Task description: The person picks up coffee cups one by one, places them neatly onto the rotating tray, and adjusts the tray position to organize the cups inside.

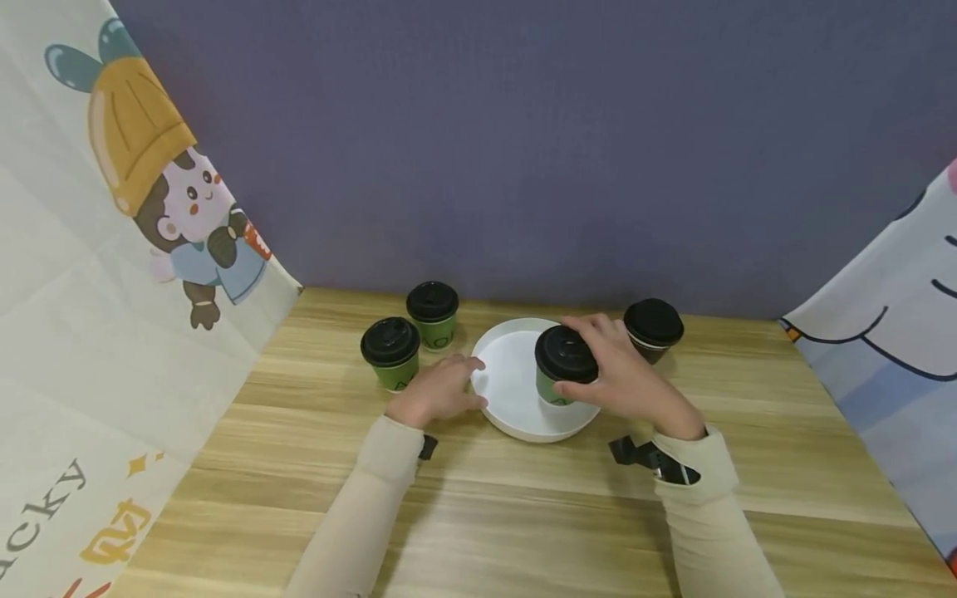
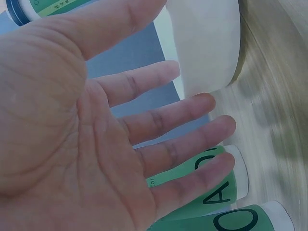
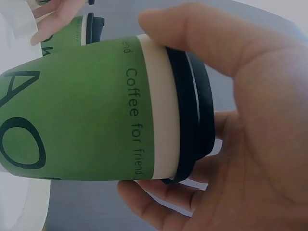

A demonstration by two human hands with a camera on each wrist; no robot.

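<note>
The right hand is gripping a green paper cup by its black lid, thumb on the near side and fingers curling over the far side; in the right wrist view the thumb and fingers are wrapping round the lid rim of that cup. The cup is sitting inside the white tray, toward its right side; whether its base is touching the tray floor cannot be told.

The left hand is resting with relaxed, nearly straight fingers against the tray's left rim, holding nothing in its grip; the left wrist view is showing the open palm with the white tray wall just beyond the fingertips.

The tray is lying on the wooden bench, near its far edge. Just left of the left hand, a second green cup is standing upright, and a third green cup is standing just behind it, farther off. To the right of the tray, behind the right hand, a dark cup with a black lid is standing upright. A grey wall is rising behind the bench, with printed cloths hanging at left and right.
</note>
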